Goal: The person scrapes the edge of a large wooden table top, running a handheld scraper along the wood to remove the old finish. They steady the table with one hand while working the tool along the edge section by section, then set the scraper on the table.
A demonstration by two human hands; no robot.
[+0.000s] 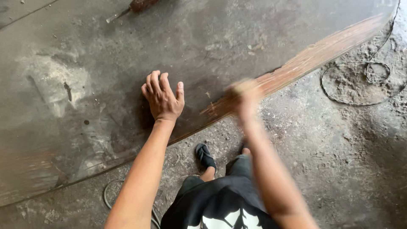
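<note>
Pressing my left hand flat on the big grey metal sheet, I keep the palm down and the fingers stretched out and close together, the thumb set a little apart; it grips nothing, it only rests on the plate. The sheet lies low over the ground and fills most of the view, running from the lower left up to the upper right, its surface dull, smudged with pale patches and dark marks. Its near edge is rusty brown and runs in a slant just beside my wrist.

My right hand is at that rusty edge, to the right of the left one, but it is a blur of motion, so I cannot tell whether it is open, closed, or holding something.

Below, my foot in a dark sandal stands on the rough concrete floor, close under the sheet's edge. A thin wire loops over the floor at the upper right, well apart from both hands. At the top, on the sheet, lies a rusty tool with a thin metal tip, far from my fingers.
</note>
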